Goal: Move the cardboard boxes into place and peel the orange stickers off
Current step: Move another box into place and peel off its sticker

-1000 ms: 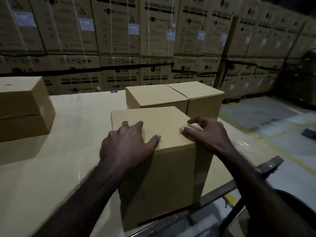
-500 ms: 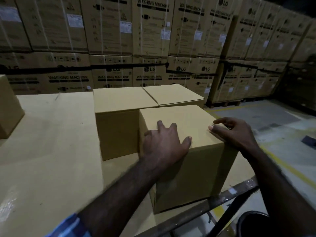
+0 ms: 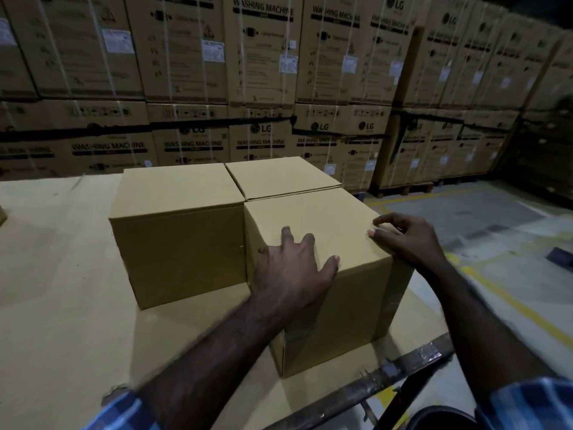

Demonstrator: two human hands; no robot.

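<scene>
Near box point(image 3: 313, 218) now seemingly touches 2 others; both hands stay.

A single head-worn, wide-angle view looks forward and down from close above the near edge of a cardboard-covered table point(image 3: 62, 290), both forearms reaching into it from the bottom corners. It sits near the closest box point(image 3: 325, 243), which fills the centre, and faces a wall of stacked washing-machine cartons point(image 3: 263, 57) well beyond, their lines bowed by the lens, with warehouse floor point(image 3: 496, 231) falling away at right
</scene>
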